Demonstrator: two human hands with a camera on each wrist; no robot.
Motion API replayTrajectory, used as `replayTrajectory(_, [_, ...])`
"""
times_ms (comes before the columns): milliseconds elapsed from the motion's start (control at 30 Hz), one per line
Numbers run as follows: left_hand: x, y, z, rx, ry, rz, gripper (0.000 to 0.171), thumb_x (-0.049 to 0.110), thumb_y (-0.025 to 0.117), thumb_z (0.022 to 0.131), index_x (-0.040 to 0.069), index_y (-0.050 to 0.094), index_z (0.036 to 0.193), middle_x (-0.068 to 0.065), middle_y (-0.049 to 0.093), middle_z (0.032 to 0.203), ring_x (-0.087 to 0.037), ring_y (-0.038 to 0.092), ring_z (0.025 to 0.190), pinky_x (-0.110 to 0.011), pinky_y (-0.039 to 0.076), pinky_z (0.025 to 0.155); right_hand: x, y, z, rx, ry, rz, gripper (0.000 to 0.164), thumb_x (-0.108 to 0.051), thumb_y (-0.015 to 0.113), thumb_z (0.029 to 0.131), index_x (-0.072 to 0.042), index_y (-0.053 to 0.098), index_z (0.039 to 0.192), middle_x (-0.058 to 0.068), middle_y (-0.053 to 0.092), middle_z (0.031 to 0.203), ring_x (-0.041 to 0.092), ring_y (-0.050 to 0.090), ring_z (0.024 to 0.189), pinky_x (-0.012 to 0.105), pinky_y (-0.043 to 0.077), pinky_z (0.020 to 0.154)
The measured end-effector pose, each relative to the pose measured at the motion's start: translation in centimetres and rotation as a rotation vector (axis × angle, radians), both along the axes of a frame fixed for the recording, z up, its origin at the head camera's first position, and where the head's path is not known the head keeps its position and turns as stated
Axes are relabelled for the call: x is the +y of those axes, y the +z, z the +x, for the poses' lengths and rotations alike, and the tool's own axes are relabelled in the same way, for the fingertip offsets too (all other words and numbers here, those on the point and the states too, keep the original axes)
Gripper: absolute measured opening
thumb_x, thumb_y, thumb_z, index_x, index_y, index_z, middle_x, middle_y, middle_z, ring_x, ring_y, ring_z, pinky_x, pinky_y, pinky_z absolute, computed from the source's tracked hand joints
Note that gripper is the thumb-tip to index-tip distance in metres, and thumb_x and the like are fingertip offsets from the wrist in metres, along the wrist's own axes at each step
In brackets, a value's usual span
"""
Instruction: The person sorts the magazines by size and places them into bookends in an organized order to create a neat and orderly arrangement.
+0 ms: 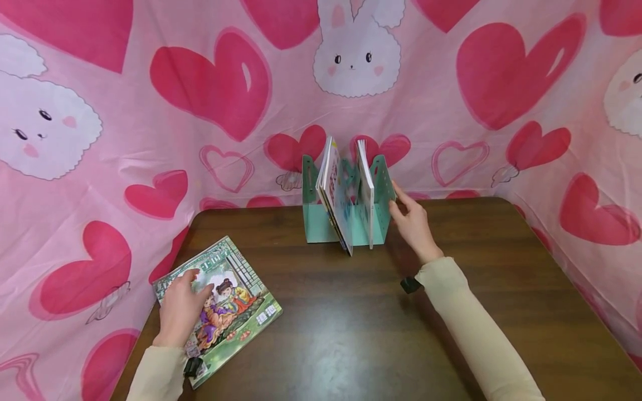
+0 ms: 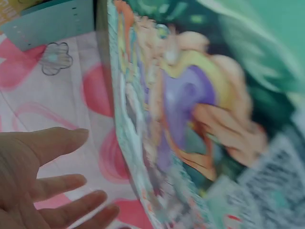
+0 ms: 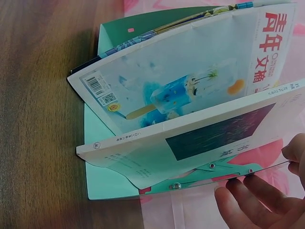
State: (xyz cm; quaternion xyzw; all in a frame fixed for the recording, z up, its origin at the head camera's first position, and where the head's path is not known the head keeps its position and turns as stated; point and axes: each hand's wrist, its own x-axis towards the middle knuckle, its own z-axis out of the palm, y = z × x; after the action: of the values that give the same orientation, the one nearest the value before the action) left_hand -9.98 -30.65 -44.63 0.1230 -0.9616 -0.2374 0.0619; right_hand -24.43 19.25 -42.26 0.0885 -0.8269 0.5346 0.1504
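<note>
A magazine [image 1: 228, 348] with a green illustrated cover lies tilted on the table's left side. My left hand [image 1: 178, 312] is over its cover; in the left wrist view that hand [image 2: 47, 186] has its fingers extended and spread. Toward the back stands a mint-green bookend rack [image 1: 319, 225]. My right hand [image 1: 413, 225] pinches the rack's right side panel, its thumb on the inner face and fingers outside. Leaning in the rack are a magazine with a popsicle cover [image 3: 190, 86], others behind it, and a white magazine [image 3: 238, 136] nearer the right panel.
The dark wood table [image 1: 351, 334] has rounded back corners. Pink cloth [image 1: 401, 122] with hearts and rabbits hangs around its back and sides, close behind the rack. A small black device [image 1: 410, 285] sits at the right wrist, another [image 1: 193, 367] at the left.
</note>
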Motion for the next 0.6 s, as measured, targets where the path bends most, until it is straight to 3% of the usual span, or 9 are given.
replayTrajectory(67, [-0.4,-0.2,0.3,-0.066,0.011,-0.011,0.065,0.025,0.075,0.093,-0.010,0.049,0.142,-0.039,0.054,0.132,-0.057,0.052,0.119,-0.071,0.046,0.094,0.0,0.0,0.0,-0.001,-0.003,0.000,0.056,-0.015,0.058,0.106,-0.024,0.044,0.159,0.024,0.059,0.144,0.013,0.062,0.072,0.017,0.055,0.062])
replayTrajectory(267, [-1.7,-0.9,1.2,-0.127,0.048,-0.042,0.083,0.032,0.079,0.089,-0.015,0.039,0.146,-0.045,0.043,0.138,-0.066,0.041,0.125,-0.078,0.038,0.099,0.0,-0.2,0.0,0.000,-0.012,0.002,0.055,-0.018,0.058,0.106,-0.026,0.045,0.159,0.024,0.064,0.136,0.012,0.061,0.069,0.020,0.055,0.061])
replayTrajectory(467, [-3.0,-1.2,1.4,-0.248,0.017,0.001,0.100,0.029,0.079,0.089,-0.017,0.018,0.152,-0.056,0.034,0.134,-0.073,0.039,0.122,-0.078,0.037,0.101,0.0,-0.1,0.1,0.002,-0.005,-0.007,0.055,-0.019,0.059,0.106,-0.026,0.044,0.159,0.023,0.064,0.137,0.015,0.060,0.069,0.017,0.054,0.060])
replayTrajectory(600, [-3.5,-1.5,1.6,-0.270,0.008,0.002,0.107,0.031,0.080,0.089,-0.018,0.010,0.153,-0.058,0.038,0.129,-0.073,0.044,0.117,-0.077,0.040,0.099,0.0,-0.1,0.0,0.003,-0.001,-0.007,0.055,-0.019,0.058,0.106,-0.027,0.044,0.159,0.023,0.063,0.139,0.016,0.061,0.070,0.017,0.055,0.061])
